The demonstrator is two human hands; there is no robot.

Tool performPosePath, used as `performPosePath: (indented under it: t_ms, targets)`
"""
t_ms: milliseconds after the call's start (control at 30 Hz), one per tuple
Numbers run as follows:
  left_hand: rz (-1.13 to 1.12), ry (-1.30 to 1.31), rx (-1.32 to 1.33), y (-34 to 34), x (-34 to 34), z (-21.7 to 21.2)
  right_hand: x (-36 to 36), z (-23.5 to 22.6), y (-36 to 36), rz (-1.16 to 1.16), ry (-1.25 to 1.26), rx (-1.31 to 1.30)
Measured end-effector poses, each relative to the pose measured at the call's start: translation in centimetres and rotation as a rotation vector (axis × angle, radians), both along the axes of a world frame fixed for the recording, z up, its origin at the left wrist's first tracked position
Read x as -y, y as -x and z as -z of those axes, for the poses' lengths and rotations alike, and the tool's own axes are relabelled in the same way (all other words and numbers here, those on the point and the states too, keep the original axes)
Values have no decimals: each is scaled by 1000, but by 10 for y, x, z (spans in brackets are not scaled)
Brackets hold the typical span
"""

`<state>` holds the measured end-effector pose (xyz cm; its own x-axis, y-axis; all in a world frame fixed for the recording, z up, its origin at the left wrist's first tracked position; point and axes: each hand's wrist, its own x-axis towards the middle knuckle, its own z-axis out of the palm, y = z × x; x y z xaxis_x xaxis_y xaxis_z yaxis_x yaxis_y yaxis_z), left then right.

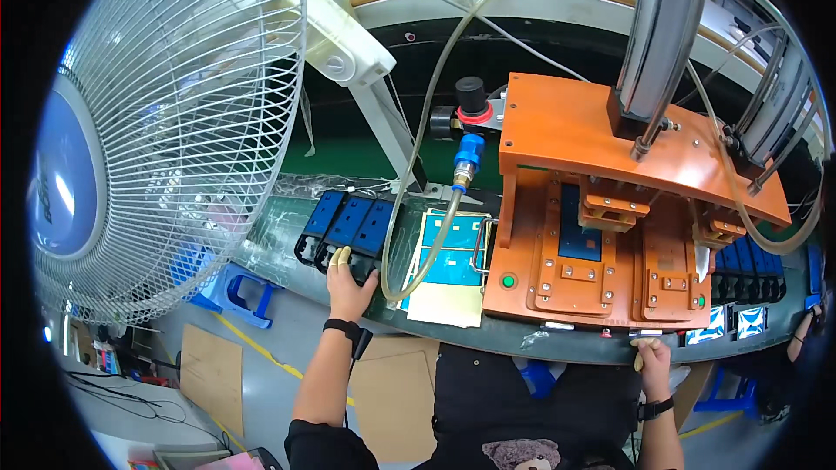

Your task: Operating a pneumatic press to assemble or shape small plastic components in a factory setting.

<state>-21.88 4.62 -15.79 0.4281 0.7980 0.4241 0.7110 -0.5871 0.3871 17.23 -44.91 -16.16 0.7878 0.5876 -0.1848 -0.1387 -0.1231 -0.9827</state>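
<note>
The left hand [350,289] is reaching to the row of blue trays [347,228] near the table's [279,235] left front edge, its fingers [338,258] spread and touching the nearest tray. The right hand [653,357] is resting at the front edge below the orange press [601,218], fingers seemingly curled together.

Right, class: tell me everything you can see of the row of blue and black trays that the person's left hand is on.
The row of trays lies flat on the green bench, left of the orange press. Three overlapping pieces show, each a blue panel in a black frame, plastic by the look, slanting away from the person. The left hand rests on the near end of the rightmost one, fingertips capped in pale covers. A clear hose curves just beside them.
</note>
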Motion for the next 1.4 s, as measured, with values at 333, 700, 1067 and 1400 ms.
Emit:
performPosePath:
  t_ms: [333, 700, 1067, 1400]
  targets:
    - [-182, -156, 119, 10, -37, 22, -1, 0, -1, -19, 77, 40]
    - [-318, -117, 169, 1, -30, 19, 1, 0, -1, -3, 105, 73]
    - [-380, 55, 217, 7, -44, 29, -1, -7, 0, -16, 87, 14]
    - [-449, -45, 54, 9, -56, 24, 2, -2, 1, -30, 60, 18]
